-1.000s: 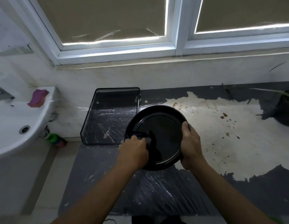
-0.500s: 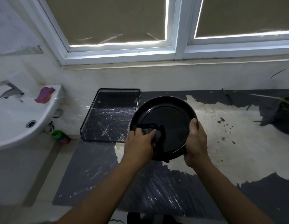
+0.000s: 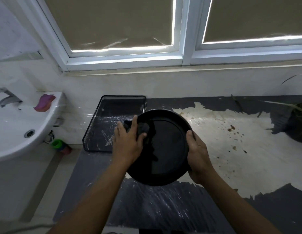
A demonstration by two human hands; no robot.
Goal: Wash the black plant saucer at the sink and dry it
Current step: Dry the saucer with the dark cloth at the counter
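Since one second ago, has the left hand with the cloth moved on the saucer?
Yes. The left hand has slid up the saucer rim, toward the mesh tray.

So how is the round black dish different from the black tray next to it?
The saucer is round and solid; the mesh tray is rectangular and see-through wire. The saucer is held tilted up by the right hand while the left hand wipes it; the tray lies flat, untouched. Both are black.
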